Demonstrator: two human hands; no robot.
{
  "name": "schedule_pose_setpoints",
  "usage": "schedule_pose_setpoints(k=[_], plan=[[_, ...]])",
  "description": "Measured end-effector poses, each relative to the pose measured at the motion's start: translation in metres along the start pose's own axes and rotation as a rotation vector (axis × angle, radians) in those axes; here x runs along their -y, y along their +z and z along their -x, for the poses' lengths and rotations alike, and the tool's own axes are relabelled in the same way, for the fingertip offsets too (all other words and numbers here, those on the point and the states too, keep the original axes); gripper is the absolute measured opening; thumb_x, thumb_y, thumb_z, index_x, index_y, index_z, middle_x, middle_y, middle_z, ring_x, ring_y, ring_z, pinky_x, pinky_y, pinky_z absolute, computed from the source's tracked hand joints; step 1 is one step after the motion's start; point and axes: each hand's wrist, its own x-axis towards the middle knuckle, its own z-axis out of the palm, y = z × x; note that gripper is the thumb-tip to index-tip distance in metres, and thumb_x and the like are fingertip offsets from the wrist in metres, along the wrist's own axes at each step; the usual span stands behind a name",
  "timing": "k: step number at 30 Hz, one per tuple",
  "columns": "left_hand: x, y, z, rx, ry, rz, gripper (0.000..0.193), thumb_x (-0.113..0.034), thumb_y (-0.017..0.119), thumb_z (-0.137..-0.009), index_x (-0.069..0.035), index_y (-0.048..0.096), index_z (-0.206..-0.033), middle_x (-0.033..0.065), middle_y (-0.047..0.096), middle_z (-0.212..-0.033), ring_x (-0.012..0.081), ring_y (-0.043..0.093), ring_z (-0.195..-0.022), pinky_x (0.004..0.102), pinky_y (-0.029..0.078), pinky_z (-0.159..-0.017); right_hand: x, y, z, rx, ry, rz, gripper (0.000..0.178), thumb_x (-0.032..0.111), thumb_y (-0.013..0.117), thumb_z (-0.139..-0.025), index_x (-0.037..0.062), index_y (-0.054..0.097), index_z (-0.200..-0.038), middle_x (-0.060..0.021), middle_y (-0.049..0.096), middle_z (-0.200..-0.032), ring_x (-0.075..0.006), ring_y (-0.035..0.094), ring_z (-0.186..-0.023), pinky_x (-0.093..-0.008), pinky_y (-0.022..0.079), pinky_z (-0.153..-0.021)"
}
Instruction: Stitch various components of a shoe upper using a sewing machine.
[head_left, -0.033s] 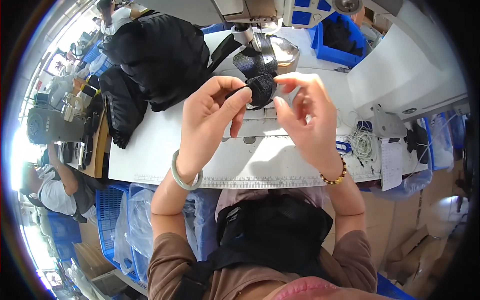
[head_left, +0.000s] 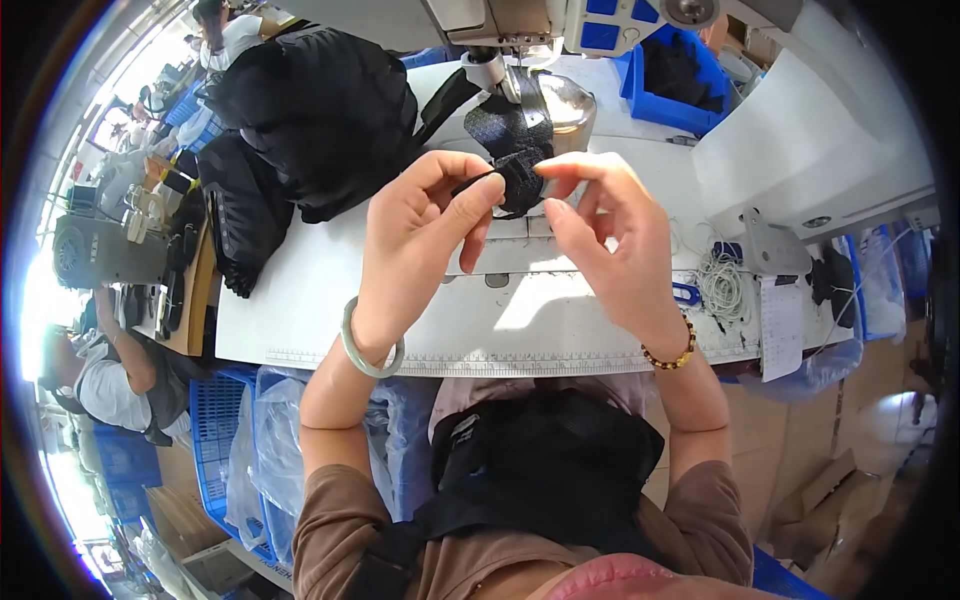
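Observation:
A small black fabric piece (head_left: 518,150) lies at the needle area of a sewing machine (head_left: 540,25), part of it draped over the machine's metal arm. My left hand (head_left: 425,240), with a pale green bangle on the wrist, pinches the near left edge of the piece between thumb and forefinger. My right hand (head_left: 610,240), wearing a beaded bracelet, pinches the same piece at its right edge. Both hands hover just above the white table (head_left: 300,310).
A pile of black garments (head_left: 310,110) sits at the table's back left. A blue bin (head_left: 680,95) stands at the back right, a coil of white cord (head_left: 722,285) at the right. Black fabric (head_left: 550,470) lies on my lap. Another person (head_left: 120,370) sits far left.

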Motion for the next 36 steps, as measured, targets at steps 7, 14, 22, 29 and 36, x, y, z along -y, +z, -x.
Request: schedule_pose_setpoints(k=[7, 14, 22, 29, 36], plan=[[-0.003, -0.003, -0.003, 0.077, -0.084, 0.020, 0.018, -0.011, 0.061, -0.090, 0.004, 0.059, -0.098, 0.0055, 0.060, -0.073, 0.0070, 0.054, -0.055, 0.0183, 0.042, -0.051, 0.005, 0.002, -0.008, 0.074, 0.153, -0.211, 0.016, 0.013, 0.067, -0.084, 0.0010, 0.064, -0.094, 0.0017, 0.062, -0.075, 0.0002, 0.045, -0.057, -0.0165, 0.036, -0.050], [-0.004, -0.016, -0.005, 0.140, -0.208, 0.125, 0.019, -0.011, 0.057, -0.092, 0.006, 0.061, -0.098, 0.0116, 0.067, -0.080, 0.0115, 0.064, -0.065, 0.0184, 0.052, -0.063, -0.003, -0.002, -0.008, 0.113, 0.273, -0.363, 0.012, 0.013, 0.065, -0.086, 0.0018, 0.064, -0.092, 0.0019, 0.062, -0.074, -0.0004, 0.051, -0.059, -0.0149, 0.039, -0.048], [-0.003, -0.002, 0.000, 0.055, 0.020, -0.178, 0.017, -0.007, 0.061, -0.089, 0.008, 0.063, -0.097, 0.0110, 0.067, -0.077, 0.0131, 0.066, -0.068, 0.0209, 0.052, -0.064, -0.008, 0.001, -0.005, 0.060, 0.212, -0.346, 0.013, 0.011, 0.066, -0.085, 0.0003, 0.063, -0.092, 0.0013, 0.061, -0.074, -0.0006, 0.054, -0.060, -0.0152, 0.042, -0.048], [-0.006, -0.003, -0.002, 0.071, -0.005, -0.200, 0.017, -0.006, 0.062, -0.088, 0.008, 0.062, -0.097, 0.0101, 0.067, -0.075, 0.0128, 0.066, -0.067, 0.0208, 0.051, -0.063, -0.007, 0.001, -0.005, 0.058, 0.156, -0.233, 0.014, 0.010, 0.065, -0.085, -0.0017, 0.063, -0.092, 0.0002, 0.062, -0.072, -0.0014, 0.055, -0.060, -0.0163, 0.043, -0.050], [-0.006, -0.005, -0.008, 0.142, -0.049, -0.173, 0.017, -0.007, 0.064, -0.087, 0.008, 0.062, -0.096, 0.0101, 0.066, -0.075, 0.0119, 0.065, -0.066, 0.0209, 0.051, -0.062, -0.009, 0.002, -0.001, 0.078, 0.140, -0.265, 0.015, 0.012, 0.065, -0.085, -0.0022, 0.063, -0.092, -0.0010, 0.062, -0.072, -0.0028, 0.056, -0.059, -0.0172, 0.045, -0.052]])
